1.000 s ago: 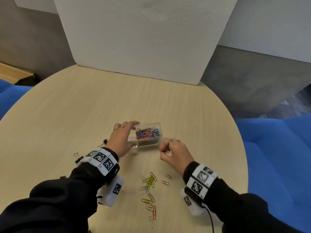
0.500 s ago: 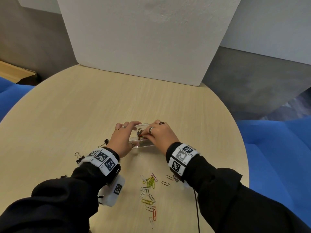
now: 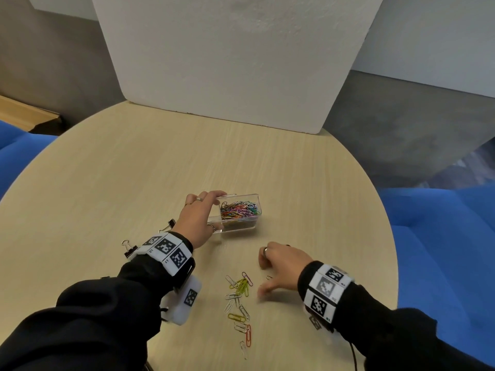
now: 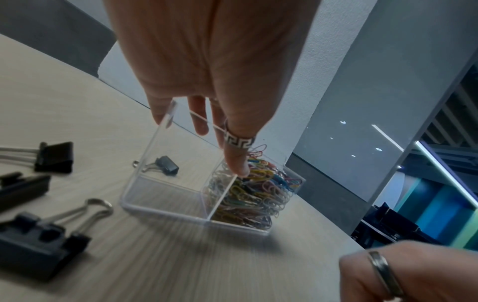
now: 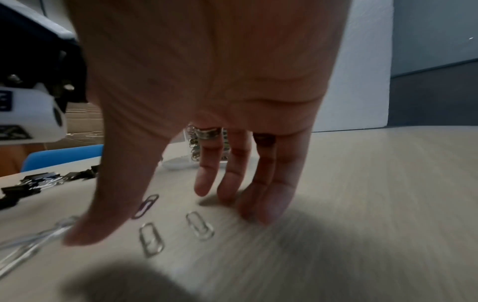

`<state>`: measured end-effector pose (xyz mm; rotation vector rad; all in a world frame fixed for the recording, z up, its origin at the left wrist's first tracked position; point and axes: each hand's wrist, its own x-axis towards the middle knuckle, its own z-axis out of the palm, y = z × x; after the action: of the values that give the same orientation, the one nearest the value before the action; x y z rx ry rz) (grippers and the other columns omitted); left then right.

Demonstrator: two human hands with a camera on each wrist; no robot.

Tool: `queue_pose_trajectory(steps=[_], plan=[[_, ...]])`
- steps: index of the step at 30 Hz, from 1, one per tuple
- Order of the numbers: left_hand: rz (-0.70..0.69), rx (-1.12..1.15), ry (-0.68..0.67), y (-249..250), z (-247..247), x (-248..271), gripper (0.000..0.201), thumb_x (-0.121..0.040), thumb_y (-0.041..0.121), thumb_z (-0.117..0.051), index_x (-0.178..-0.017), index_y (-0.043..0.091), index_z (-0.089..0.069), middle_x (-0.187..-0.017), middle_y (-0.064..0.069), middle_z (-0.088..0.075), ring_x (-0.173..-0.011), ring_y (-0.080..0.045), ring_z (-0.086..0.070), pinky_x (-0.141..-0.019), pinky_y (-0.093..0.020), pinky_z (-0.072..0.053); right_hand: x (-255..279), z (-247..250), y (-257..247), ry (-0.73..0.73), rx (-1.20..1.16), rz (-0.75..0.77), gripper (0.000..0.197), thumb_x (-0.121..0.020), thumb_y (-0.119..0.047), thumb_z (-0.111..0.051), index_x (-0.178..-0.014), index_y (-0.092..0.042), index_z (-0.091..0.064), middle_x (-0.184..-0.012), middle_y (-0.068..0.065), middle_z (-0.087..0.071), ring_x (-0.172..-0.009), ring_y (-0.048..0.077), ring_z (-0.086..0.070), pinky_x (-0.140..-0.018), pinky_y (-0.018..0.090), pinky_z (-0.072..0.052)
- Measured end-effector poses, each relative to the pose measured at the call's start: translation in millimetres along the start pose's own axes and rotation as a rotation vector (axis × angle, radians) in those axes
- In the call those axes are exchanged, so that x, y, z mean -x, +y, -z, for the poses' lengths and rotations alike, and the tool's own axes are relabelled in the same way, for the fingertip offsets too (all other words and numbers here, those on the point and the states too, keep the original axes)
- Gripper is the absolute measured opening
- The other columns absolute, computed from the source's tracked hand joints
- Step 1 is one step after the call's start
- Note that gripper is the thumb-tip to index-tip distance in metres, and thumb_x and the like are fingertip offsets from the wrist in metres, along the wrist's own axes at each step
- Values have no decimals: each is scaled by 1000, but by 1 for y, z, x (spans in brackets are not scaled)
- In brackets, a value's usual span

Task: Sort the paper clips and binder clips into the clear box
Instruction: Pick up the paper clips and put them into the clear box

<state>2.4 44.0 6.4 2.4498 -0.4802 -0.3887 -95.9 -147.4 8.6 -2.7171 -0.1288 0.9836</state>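
Note:
My left hand (image 3: pixel 214 211) grips the clear box (image 3: pixel 241 229) at its left end, fingers on the far wall and thumb on the near side. In the left wrist view the thumb of that hand (image 4: pixel 220 147) rests on the divider of the box (image 4: pixel 165 206). The right compartment is full of coloured paper clips (image 3: pixel 239 210); the left compartment is empty. My right hand (image 3: pixel 270 277) is open and empty, fingertips on the table just right of the loose paper clips (image 3: pixel 241 290). Two silver clips (image 5: pixel 151 239) lie between its thumb and fingers (image 5: pixel 232 194).
Black binder clips (image 3: pixel 128 249) lie on the round wooden table (image 3: pixel 107 183) left of my left wrist, seen close up as binder clips (image 4: pixel 38 230) in the left wrist view. A white foam board (image 3: pixel 227 62) stands at the far edge. Blue seats flank the table.
Half a second ago my right hand was over the box. It has since come back toward me and down to the table beside the loose clips. The left hand has stayed on the box.

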Motion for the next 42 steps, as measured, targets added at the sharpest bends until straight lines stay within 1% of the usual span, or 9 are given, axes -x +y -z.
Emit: queue_pose_trajectory(steps=[4, 11, 25, 27, 30, 32, 34, 37, 42], plan=[[-1, -4, 2, 0, 0, 0, 68, -79, 13, -68, -135, 25, -33, -123, 0, -51, -112, -23, -36, -91, -32, -33, 7, -18, 2, 43, -36, -66, 42, -68, -38, -76, -99, -21, -54, -106, -2, -52, -96, 17, -52, -84, 31, -48], [1, -3, 1, 1, 0, 0, 68, -79, 14, -68, -135, 26, -33, -123, 0, -51, -112, -23, -36, -90, -31, -33, 1, -22, -1, 53, -277, -56, 17, -83, -9, -63, -99, -10, -64, -87, 2, -61, -80, 10, -56, -82, 21, -48], [-2, 11, 4, 1, 0, 0, 67, -78, 14, -69, -135, 26, -35, -122, 0, -51, -110, -22, -35, -91, -32, -33, 0, -20, -1, -52, -133, 45, 18, -84, -5, -51, -96, -7, -63, -101, 10, -66, -81, 17, -57, -82, 29, -50], [-4, 10, 6, 0, 0, 0, 67, -78, 15, -69, -135, 25, -35, -121, 0, -51, -110, -22, -35, -90, -32, -34, 1, -9, -3, 0, -171, 64, 17, -84, -6, -51, -95, -8, -65, -100, 9, -67, -86, 21, -61, -79, 24, -49], [-4, 5, 11, 0, -1, -1, 67, -78, 15, -70, -135, 26, -35, -121, 0, -51, -110, -22, -35, -91, -32, -34, 0, 20, -15, 258, -283, 121, 14, -88, -9, -53, -96, -10, -64, -93, 3, -63, -77, 8, -55, -68, 9, -40], [-3, 6, 14, -1, -2, -1, 68, -78, 15, -70, -134, 25, -35, -121, 0, -52, -110, -22, -36, -90, -32, -34, -4, 43, -25, 452, -337, 150, 11, -89, -11, -54, -94, -12, -63, -92, 0, -58, -74, 3, -49, -70, 10, -41], [-2, 4, 17, -1, -2, -1, 67, -78, 16, -70, -134, 26, -35, -122, 1, -52, -111, -22, -36, -90, -31, -35, -14, 59, -33, 553, -299, 147, 12, -89, -11, -54, -94, -11, -64, -98, 3, -59, -85, 9, -50, -80, 19, -44], [1, -7, 18, 0, -2, -1, 67, -78, 15, -69, -134, 26, -34, -122, 1, -51, -111, -22, -36, -90, -31, -35, -33, 69, -40, 499, -152, 115, 18, -89, -13, -54, -103, -13, -66, -108, 6, -60, -105, 19, -49, -92, 29, -40], [3, -3, 13, 0, -2, -1, 68, -77, 13, -69, -134, 26, -35, -121, 1, -51, -112, -23, -36, -90, -32, -36, -42, 66, -42, 466, -138, 122, 24, -89, -16, -56, -112, -16, -64, -112, 7, -61, -109, 21, -49, -96, 32, -40]])
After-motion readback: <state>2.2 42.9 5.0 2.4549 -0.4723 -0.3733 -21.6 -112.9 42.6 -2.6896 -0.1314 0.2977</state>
